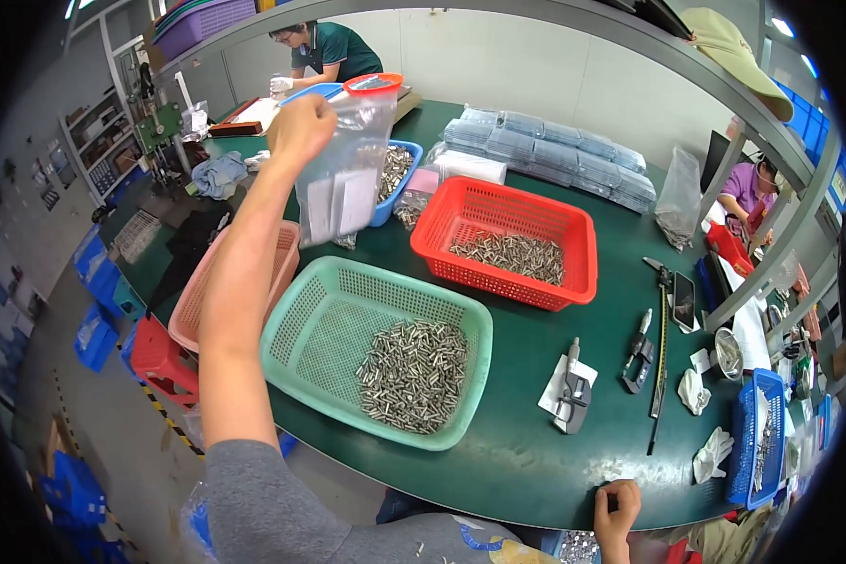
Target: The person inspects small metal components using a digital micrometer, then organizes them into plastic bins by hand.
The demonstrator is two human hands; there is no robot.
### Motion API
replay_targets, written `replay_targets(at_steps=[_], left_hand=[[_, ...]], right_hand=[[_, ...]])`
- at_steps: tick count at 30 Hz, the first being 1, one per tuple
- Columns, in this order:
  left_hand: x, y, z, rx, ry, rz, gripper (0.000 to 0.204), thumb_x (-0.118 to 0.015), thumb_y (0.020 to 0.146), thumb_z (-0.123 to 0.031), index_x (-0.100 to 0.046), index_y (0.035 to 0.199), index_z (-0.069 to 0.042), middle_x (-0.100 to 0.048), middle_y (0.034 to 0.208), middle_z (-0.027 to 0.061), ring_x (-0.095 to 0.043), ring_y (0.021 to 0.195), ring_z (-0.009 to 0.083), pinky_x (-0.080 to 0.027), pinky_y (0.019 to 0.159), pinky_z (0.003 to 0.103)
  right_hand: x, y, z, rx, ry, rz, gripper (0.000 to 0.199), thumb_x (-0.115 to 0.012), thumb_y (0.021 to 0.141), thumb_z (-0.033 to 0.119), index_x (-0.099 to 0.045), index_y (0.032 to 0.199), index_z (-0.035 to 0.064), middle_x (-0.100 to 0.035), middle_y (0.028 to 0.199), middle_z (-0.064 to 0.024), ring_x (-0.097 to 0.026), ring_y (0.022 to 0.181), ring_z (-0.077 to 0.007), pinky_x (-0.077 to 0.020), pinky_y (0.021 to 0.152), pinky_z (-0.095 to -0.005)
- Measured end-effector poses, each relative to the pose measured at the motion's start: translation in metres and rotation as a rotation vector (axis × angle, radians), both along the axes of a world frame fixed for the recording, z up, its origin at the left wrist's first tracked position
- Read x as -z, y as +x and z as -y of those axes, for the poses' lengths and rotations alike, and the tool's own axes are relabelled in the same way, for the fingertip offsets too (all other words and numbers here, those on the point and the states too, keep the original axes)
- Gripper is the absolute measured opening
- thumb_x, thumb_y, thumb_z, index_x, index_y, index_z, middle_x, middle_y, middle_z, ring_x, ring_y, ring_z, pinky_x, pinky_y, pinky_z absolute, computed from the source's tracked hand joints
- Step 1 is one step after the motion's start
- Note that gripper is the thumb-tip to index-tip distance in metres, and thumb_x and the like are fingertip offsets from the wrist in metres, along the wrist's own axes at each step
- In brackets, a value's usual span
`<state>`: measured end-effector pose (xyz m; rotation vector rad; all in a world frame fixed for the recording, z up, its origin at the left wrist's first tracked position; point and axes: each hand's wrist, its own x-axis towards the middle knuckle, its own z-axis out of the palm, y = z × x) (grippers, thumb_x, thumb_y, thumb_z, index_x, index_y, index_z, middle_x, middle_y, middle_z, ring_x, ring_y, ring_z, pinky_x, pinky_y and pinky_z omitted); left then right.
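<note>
Your right hand (617, 509) rests curled at the table edge (498, 498), lower frame; your left hand (301, 127) pinches a clear plastic bag (343, 169) hanging upright, upper left, above the green basket (301, 324).

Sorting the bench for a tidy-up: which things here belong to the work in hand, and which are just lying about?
In use:
left hand holding up clear plastic bag
green basket of small metal parts

Lying about:
red basket
calipers
phone
right hand, resting at table edge
</note>
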<state>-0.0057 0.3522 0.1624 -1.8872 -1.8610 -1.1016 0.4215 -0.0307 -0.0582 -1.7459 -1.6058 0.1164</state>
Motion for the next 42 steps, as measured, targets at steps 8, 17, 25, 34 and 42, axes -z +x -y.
replay_targets(at_steps=[8,17,25,34,42], left_hand=[[0.094,-0.021,-0.045,-0.368,0.12,-0.2,0.045,-0.059,0.067,-0.02,-0.047,0.108,-0.005,-0.043,0.107,0.0141,-0.043,0.101,0.0268,-0.032,0.084,0.046],[0.075,-0.172,0.089,-0.799,-0.461,0.039,0.042,-0.056,0.067,-0.034,-0.059,0.095,-0.003,-0.05,0.106,0.0162,-0.05,0.099,0.03,-0.041,0.08,0.041],[0.18,-0.212,0.242,-0.487,-0.539,1.177,0.088,-0.048,0.062,-0.067,-0.039,0.115,0.003,-0.055,0.09,0.0226,-0.058,0.062,0.0248,-0.046,0.054,0.038],[0.211,-0.177,0.237,-0.073,-0.268,1.598,0.04,-0.042,0.073,-0.027,-0.046,0.098,0.005,-0.056,0.086,0.0181,-0.059,0.068,0.0251,-0.05,0.057,0.032],[0.161,-0.124,0.204,0.126,0.068,1.713,0.029,-0.048,0.068,-0.009,-0.046,0.094,0.004,-0.055,0.085,0.015,-0.059,0.071,0.0228,-0.053,0.053,0.029]], right_hand=[[-0.007,-0.008,-0.003,0.037,-0.033,0.238,0.003,-0.055,0.073,0.008,-0.053,0.071,0.0059,-0.054,0.069,-0.0083,-0.052,0.063,-0.0247,-0.0418,0.062,-0.0352],[-0.011,-0.012,0.0,-0.053,0.003,0.236,0.011,-0.051,0.078,0.01,-0.048,0.072,0.0011,-0.049,0.068,-0.0114,-0.045,0.057,-0.022,-0.0391,0.055,-0.0307],[0.022,0.008,0.006,0.042,-0.131,-0.094,0.017,-0.044,0.083,0.012,-0.04,0.069,0.0037,-0.037,0.06,-0.0039,-0.034,0.052,-0.0123,-0.0322,0.047,-0.0245],[-0.013,-0.003,-0.013,-0.081,-0.167,0.042,0.013,-0.048,0.081,0.012,-0.048,0.077,0.0001,-0.047,0.065,-0.0082,-0.044,0.06,-0.0167,-0.0381,0.054,-0.0284],[-0.079,-0.098,-0.145,-0.572,0.123,-0.004,0.017,-0.052,0.062,0.0,-0.05,0.078,-0.0021,-0.05,0.075,-0.0136,-0.049,0.071,-0.0247,-0.0387,0.065,-0.0314]])
